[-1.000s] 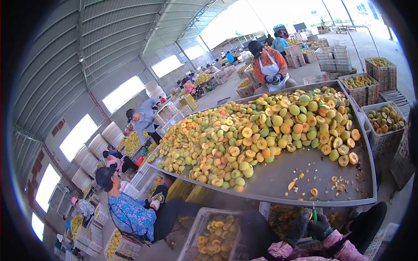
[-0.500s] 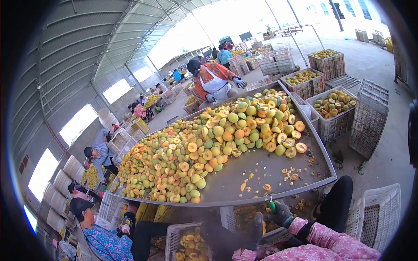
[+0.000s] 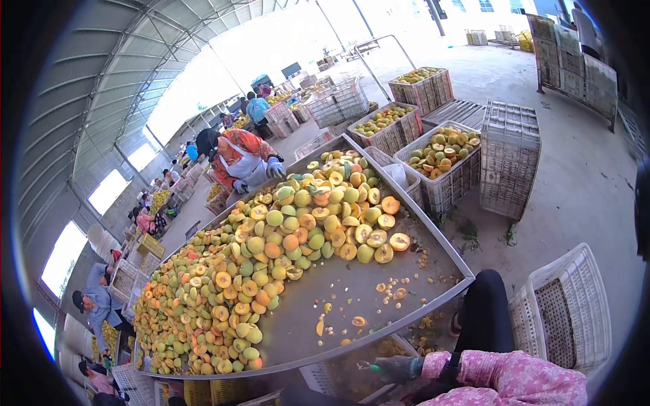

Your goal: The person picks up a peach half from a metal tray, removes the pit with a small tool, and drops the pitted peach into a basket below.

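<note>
Head view, clock face centred on the frame. My right hand (image 3: 396,369), in a dark glove, was at 5 o'clock, below the grey metal rim (image 3: 433,306) of the tray table. Its fingers were closed on a small green-handled tool (image 3: 367,366), pointing toward 9; the tip was too blurred to judge. My left hand was out of view, so I could not tell its grip.

Handling, my judgement: a snug hold on the handle, wrist loose, tip turned off my own fingers and lap.

The heap of yellow-green and orange fruit (image 3: 264,264), some halved, spread from 8 round toward 12. A cut orange piece (image 3: 359,321) and pale pits (image 3: 393,287) lay at 5 to 6, near the rim.

In the way: the rim, between hand and heap; my black-clad leg (image 3: 486,311) at 4, just beside a whitish mesh crate (image 3: 562,311). At 10, a co-worker in an orange top (image 3: 240,159) bent at the heap's far edge.
</note>
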`<act>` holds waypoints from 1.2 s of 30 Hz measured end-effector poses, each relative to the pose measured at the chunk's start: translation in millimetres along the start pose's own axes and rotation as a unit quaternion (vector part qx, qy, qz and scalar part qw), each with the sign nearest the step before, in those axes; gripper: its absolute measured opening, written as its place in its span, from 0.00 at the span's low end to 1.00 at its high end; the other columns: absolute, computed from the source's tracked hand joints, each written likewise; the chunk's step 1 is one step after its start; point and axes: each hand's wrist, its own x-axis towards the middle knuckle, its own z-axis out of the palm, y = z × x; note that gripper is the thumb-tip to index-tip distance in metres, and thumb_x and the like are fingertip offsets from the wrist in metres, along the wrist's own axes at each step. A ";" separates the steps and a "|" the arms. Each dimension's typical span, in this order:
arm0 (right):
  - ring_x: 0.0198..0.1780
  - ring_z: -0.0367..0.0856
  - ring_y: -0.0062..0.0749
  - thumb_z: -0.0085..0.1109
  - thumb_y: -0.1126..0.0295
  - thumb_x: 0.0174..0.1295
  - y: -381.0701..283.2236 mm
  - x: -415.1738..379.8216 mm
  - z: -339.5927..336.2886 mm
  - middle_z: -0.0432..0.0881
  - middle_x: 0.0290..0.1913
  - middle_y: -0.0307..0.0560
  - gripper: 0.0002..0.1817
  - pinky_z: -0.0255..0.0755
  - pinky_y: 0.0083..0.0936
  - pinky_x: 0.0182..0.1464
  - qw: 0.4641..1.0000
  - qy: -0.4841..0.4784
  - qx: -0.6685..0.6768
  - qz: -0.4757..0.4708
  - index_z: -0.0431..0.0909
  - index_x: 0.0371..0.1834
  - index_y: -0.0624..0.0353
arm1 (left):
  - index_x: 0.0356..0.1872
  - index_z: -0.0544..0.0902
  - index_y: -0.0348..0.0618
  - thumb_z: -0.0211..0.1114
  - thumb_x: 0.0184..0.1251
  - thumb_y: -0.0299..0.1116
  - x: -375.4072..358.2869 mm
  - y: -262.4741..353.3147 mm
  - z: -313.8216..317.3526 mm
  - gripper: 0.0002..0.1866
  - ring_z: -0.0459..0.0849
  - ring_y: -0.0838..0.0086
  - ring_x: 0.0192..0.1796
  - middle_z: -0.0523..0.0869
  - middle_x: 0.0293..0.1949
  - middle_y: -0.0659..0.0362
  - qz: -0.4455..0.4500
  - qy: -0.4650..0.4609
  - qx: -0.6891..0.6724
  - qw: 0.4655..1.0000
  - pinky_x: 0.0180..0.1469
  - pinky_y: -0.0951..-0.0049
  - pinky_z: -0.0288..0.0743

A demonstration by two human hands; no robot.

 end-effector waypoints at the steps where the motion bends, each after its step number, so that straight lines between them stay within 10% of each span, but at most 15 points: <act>1: 0.36 0.79 0.46 0.57 0.67 0.56 1.2 -0.4 -6.5 0.77 0.34 0.49 0.18 0.71 0.39 0.38 0.999 -0.016 0.012 0.047 0.66 0.47 0.62 | 0.39 0.80 0.38 0.53 0.66 0.49 7.0 12.5 20.1 0.21 0.82 0.76 0.25 0.84 0.29 0.56 0.023 -0.034 0.009 0.999 0.27 0.78 0.75; 4: 0.22 0.77 0.29 0.54 0.65 0.59 99.0 -5.8 23.1 0.75 0.31 0.44 0.18 0.71 0.30 0.23 0.994 0.081 0.018 -0.074 0.66 0.51 0.55 | 0.39 0.80 0.38 0.54 0.66 0.48 18.6 56.5 99.9 0.20 0.82 0.77 0.25 0.84 0.29 0.56 0.064 -0.165 -0.006 0.984 0.26 0.78 0.75; 6: 0.22 0.77 0.26 0.53 0.65 0.59 46.4 -32.1 -28.2 0.75 0.30 0.43 0.20 0.71 0.29 0.23 0.986 0.105 0.127 -0.026 0.65 0.55 0.53 | 0.39 0.81 0.38 0.54 0.66 0.47 3.6 99.6 159.5 0.20 0.82 0.77 0.25 0.84 0.29 0.57 0.037 -0.262 -0.022 0.964 0.26 0.79 0.74; 8: 0.21 0.76 0.24 0.49 0.66 0.60 17.7 -45.1 -51.9 0.76 0.28 0.42 0.23 0.72 0.27 0.22 0.968 0.170 0.183 -0.005 0.63 0.60 0.50 | 0.42 0.78 0.39 0.57 0.65 0.36 45.9 74.2 248.3 0.11 0.82 0.71 0.31 0.83 0.29 0.56 0.370 -0.272 -0.007 0.889 0.33 0.67 0.78; 10: 0.21 0.76 0.24 0.49 0.65 0.60 34.4 -43.9 -44.5 0.76 0.27 0.42 0.22 0.71 0.25 0.22 0.979 0.086 0.161 0.090 0.64 0.60 0.50 | 0.34 0.82 0.43 0.56 0.64 0.41 20.5 140.1 311.0 0.13 0.83 0.77 0.27 0.85 0.29 0.57 0.141 -0.353 -0.200 0.903 0.26 0.77 0.73; 11: 0.22 0.76 0.24 0.50 0.64 0.61 44.7 -43.5 -42.2 0.76 0.27 0.42 0.22 0.70 0.24 0.22 0.973 -0.008 0.136 0.185 0.65 0.59 0.51 | 0.37 0.81 0.43 0.55 0.64 0.37 27.6 150.8 347.6 0.11 0.83 0.68 0.30 0.84 0.30 0.53 0.398 -0.271 0.090 0.872 0.31 0.68 0.75; 12: 0.22 0.76 0.24 0.50 0.64 0.61 58.4 -41.3 -37.2 0.76 0.27 0.41 0.21 0.70 0.24 0.22 0.975 -0.037 0.124 0.183 0.65 0.59 0.51 | 0.39 0.81 0.44 0.55 0.64 0.34 32.7 161.8 382.2 0.10 0.84 0.59 0.34 0.83 0.31 0.49 0.594 -0.141 0.361 0.705 0.37 0.60 0.77; 13: 0.22 0.76 0.24 0.50 0.64 0.61 69.7 -40.8 -32.1 0.76 0.27 0.41 0.21 0.70 0.24 0.22 0.980 -0.031 0.118 0.155 0.65 0.59 0.51 | 0.42 0.80 0.42 0.55 0.63 0.42 10.1 189.3 392.9 0.16 0.84 0.56 0.38 0.83 0.32 0.46 0.433 -0.213 0.284 0.828 0.41 0.59 0.77; 20: 0.22 0.75 0.23 0.50 0.63 0.62 107.5 -30.6 -5.4 0.76 0.27 0.40 0.21 0.70 0.23 0.22 0.988 -0.028 0.101 0.113 0.65 0.59 0.52 | 0.52 0.72 0.37 0.66 0.54 0.42 -27.1 180.8 463.9 0.27 0.81 0.54 0.44 0.80 0.43 0.44 0.288 -0.211 0.083 0.930 0.48 0.61 0.75; 23: 0.22 0.75 0.23 0.50 0.63 0.62 110.0 -22.6 -10.5 0.76 0.27 0.40 0.21 0.69 0.23 0.22 0.991 -0.034 0.079 0.100 0.65 0.58 0.52 | 0.49 0.73 0.37 0.66 0.54 0.34 -24.8 184.2 445.2 0.22 0.81 0.61 0.44 0.80 0.43 0.52 0.287 -0.302 -0.052 0.908 0.46 0.65 0.77; 27: 0.22 0.75 0.23 0.49 0.62 0.63 119.8 -26.0 4.5 0.76 0.27 0.39 0.21 0.69 0.23 0.22 0.994 -0.042 0.049 0.082 0.65 0.58 0.52 | 0.48 0.75 0.36 0.60 0.59 0.32 0.2 162.7 392.9 0.17 0.80 0.69 0.46 0.79 0.44 0.54 -0.170 -0.483 -0.499 0.699 0.43 0.70 0.79; 29: 0.23 0.74 0.22 0.49 0.62 0.63 127.2 -29.2 10.1 0.76 0.27 0.39 0.20 0.69 0.22 0.22 0.996 -0.039 0.022 0.076 0.65 0.58 0.52 | 0.50 0.74 0.37 0.64 0.53 0.36 19.4 129.5 370.6 0.23 0.79 0.63 0.45 0.79 0.46 0.49 -0.251 -0.443 -0.627 0.590 0.45 0.61 0.78; 33: 0.25 0.72 0.18 0.50 0.64 0.65 -14.8 -50.5 -72.4 0.74 0.28 0.34 0.18 0.68 0.20 0.25 0.913 0.057 0.371 0.159 0.66 0.58 0.53 | 0.50 0.73 0.34 0.63 0.53 0.37 -49.1 175.6 247.8 0.24 0.76 0.55 0.52 0.74 0.52 0.42 -0.313 -0.383 -0.675 0.548 0.52 0.57 0.75; 36: 0.27 0.70 0.13 0.49 0.69 0.66 -8.0 -53.0 -72.9 0.71 0.30 0.31 0.19 0.68 0.18 0.28 0.958 0.028 0.276 0.075 0.65 0.60 0.53 | 0.50 0.73 0.36 0.57 0.59 0.44 -54.0 149.8 215.7 0.24 0.72 0.51 0.57 0.71 0.55 0.40 -0.317 -0.332 -0.710 0.535 0.55 0.52 0.73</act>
